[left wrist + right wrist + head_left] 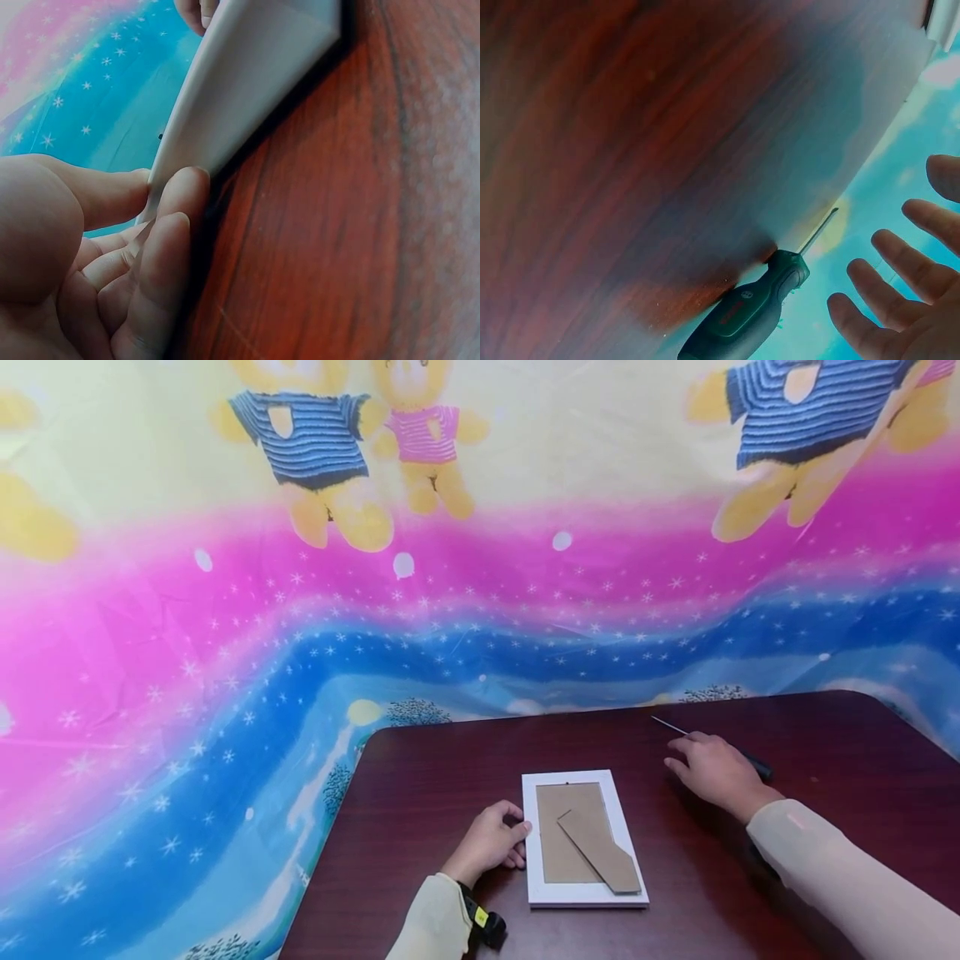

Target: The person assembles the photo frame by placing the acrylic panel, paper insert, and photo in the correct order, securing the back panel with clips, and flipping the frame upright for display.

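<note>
A white picture frame [570, 897] lies back side up on the table, its brown backing board [558, 852] showing. The angled easel leg [609, 858] slants over that board towards the lower right corner. My left hand [487, 842] holds the frame's left edge; the left wrist view shows thumb [120, 196] and fingertips meeting at the frame's side [217, 105]. Over a screwdriver with a dark green handle [739, 319], my right hand [716, 772] hovers with fingers [907, 262] extended and apart from it. The screwdriver's thin shaft [667, 724] points to the far left.
The dark red-brown wooden table [442, 760] has rounded far corners. Behind it hangs a colourful cloth [480, 593] printed with bears and snowflakes. A black device with a yellow label [489, 925] sits at my left wrist.
</note>
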Action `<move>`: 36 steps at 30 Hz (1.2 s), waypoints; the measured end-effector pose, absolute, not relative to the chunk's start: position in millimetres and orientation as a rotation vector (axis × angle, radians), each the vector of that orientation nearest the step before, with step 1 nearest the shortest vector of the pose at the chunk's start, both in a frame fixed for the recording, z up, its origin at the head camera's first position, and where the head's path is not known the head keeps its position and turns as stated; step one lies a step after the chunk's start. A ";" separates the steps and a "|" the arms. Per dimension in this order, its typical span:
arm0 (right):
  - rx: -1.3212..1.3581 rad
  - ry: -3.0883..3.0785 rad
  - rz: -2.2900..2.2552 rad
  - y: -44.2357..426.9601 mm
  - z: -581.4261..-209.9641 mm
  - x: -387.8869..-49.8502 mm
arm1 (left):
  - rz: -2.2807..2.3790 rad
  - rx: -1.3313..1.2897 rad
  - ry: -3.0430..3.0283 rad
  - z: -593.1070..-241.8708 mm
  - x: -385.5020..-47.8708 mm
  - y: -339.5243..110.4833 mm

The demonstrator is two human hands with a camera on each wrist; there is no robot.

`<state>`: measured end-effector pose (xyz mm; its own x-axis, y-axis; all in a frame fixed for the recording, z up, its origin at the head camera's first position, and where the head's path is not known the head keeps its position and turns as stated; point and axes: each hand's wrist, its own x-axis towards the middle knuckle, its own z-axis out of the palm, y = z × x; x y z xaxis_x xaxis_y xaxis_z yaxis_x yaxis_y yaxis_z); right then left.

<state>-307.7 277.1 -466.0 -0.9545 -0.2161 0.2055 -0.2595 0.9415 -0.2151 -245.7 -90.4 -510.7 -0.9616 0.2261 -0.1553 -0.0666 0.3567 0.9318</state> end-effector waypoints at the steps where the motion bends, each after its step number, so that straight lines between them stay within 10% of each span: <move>1: 0.358 -2.922 0.356 277.6 -465.7 -308.5 | 1.645 0.143 2.360 -510.9 -245.9 -90.2; 36: 0.351 -2.996 0.305 306.9 -469.1 -341.7 | 1.629 0.125 2.383 -510.2 -245.1 -89.7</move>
